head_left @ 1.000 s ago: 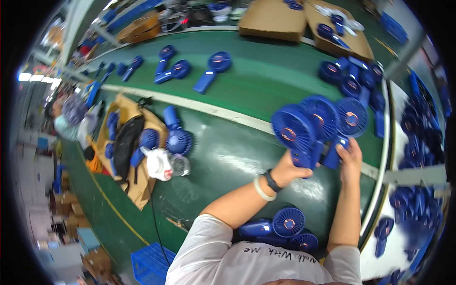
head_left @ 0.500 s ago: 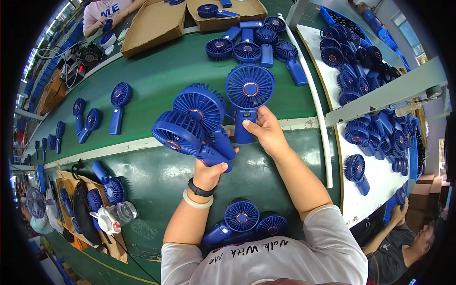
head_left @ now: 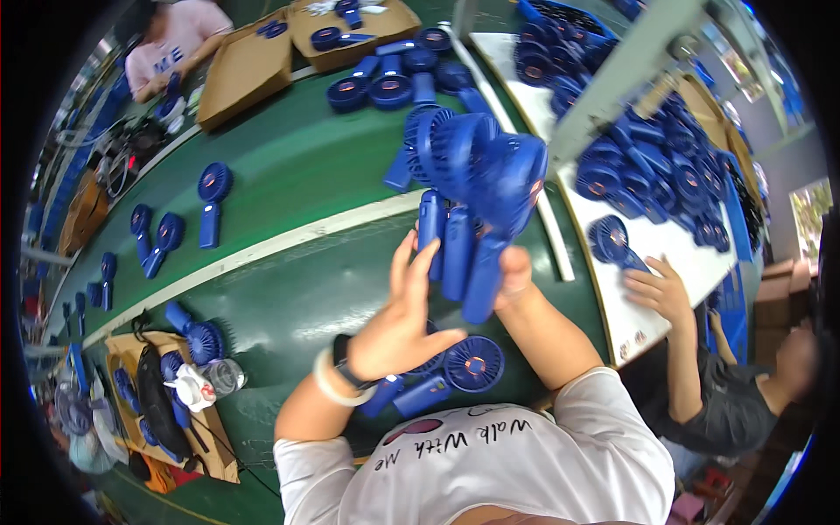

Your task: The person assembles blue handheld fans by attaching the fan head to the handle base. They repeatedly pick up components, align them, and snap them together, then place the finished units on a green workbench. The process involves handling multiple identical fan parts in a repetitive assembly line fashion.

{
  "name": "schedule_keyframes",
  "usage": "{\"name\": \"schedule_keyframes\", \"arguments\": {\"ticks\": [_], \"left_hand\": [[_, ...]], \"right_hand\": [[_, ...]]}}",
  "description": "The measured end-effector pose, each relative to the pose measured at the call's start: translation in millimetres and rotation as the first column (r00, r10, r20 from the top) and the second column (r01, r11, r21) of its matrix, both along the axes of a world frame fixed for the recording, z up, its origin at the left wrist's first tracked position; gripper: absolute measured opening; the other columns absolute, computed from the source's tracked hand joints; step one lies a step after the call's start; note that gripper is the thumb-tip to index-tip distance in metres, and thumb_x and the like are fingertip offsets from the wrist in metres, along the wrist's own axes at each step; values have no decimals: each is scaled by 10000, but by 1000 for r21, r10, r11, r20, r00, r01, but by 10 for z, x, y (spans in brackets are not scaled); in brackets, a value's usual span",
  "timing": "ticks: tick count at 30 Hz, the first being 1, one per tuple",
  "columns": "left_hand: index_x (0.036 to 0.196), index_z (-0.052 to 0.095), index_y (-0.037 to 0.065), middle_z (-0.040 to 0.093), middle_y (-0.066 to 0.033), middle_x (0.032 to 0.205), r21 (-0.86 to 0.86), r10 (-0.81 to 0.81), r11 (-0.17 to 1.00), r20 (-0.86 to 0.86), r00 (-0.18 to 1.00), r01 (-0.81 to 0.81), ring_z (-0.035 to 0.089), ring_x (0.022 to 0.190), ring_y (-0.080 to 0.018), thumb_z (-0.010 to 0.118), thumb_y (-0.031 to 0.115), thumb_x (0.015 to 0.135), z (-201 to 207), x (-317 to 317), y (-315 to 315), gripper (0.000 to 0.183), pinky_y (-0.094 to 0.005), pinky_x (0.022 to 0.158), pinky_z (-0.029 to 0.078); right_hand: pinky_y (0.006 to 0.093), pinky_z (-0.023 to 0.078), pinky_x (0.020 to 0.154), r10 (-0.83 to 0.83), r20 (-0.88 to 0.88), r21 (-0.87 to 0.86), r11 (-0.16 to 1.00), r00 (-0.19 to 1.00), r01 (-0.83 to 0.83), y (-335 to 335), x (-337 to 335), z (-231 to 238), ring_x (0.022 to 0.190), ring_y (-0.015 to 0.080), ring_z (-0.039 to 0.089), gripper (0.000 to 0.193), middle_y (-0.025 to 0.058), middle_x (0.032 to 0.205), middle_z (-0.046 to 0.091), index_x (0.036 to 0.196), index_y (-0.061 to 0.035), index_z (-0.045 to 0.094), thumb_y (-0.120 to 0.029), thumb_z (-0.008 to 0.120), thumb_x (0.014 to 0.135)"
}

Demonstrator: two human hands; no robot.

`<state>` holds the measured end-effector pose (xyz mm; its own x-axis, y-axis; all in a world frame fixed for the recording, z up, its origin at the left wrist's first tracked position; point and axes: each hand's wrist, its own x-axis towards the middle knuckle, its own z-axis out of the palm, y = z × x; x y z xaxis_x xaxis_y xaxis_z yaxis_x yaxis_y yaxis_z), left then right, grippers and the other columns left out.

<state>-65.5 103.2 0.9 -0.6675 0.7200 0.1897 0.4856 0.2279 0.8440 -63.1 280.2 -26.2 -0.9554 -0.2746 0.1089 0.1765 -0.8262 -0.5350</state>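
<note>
Dark script is running across the person's white shirt [head_left: 490, 468], and block letters are showing on a co-worker's pink shirt [head_left: 191, 37]. Any markings on the held fans are blurring too much to read.

Three blue handheld fans [head_left: 464, 157] are standing bunched above the green table [head_left: 297, 293], heads up and handles down. The right hand [head_left: 514, 276] is grasping the rightmost handle; whether it is also gripping the others is impossible to tell. The left hand [head_left: 394, 328] is spreading open, its fingers reaching to the leftmost handle, contact being unclear.

At the far side, one cardboard tray [head_left: 241, 83] is holding small blue pieces, and a second cardboard tray [head_left: 389, 35] beside it is holding blue fans and white pieces. A cardboard sheet [head_left: 216, 455] at left is bearing a black pouch [head_left: 151, 381] and more fans.

A white strip [head_left: 262, 264] is edging the table's far side, and a white tube [head_left: 556, 236] is lining its right. Beyond that, a co-worker's hand [head_left: 662, 293] is reaching to a fan on the white table [head_left: 617, 302]. Green tabletop is stretching leftward from the hands toward the cardboard sheet.
</note>
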Motion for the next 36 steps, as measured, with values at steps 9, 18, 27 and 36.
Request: {"name": "schedule_keyframes", "arguments": {"ticks": [9, 18, 27, 36], "left_hand": [[1280, 371, -3, 408, -243, 1257, -538, -40, 842, 0, 999, 33, 420, 1152, -404, 711, 169, 713, 4, 605, -753, 683, -432, 989, 347], [1380, 216, 4, 255, -312, 1323, -660, 17, 728, -254, 967, -186, 274, 1242, -482, 775, 293, 645, -552, 1252, -662, 968, -549, 999, 272], [1355, 302, 38, 263, -277, 1345, -364, 291, 810, -430, 854, -460, 324, 1212, -459, 709, 124, 706, -819, 399, -272, 771, -519, 997, 304], [1233, 449, 39, 469, -169, 1192, 91, 38, 995, -2, 999, -37, 472, 1117, -304, 617, 40, 777, -531, 742, 286, 485, -391, 942, 398]], "right_hand": [[478, 381, 947, -37, -81, -465, 885, 996, -5, 509, 656, 100, 1180, 331, 413, 993, 213, 1317, 362, 1354, -27, 303, -590, 691, 634], [424, 521, 684, -845, 243, 340, 534, 477, 774, 1720, 1268, -217, 815, 226, 608, 372, 79, 893, 600, 1019, -67, 528, -396, 572, 849], [294, 431, 841, -980, -179, 750, -77, 89, 657, 3270, 1316, -549, 920, 154, 562, 447, 74, 1041, 589, 1143, 20, 494, -207, 674, 802], [361, 424, 920, -916, -400, 596, -252, 10, 762, 2151, 1071, 22, 1095, 276, 518, 551, 173, 1282, 431, 1311, 19, 356, -17, 585, 811]]}}
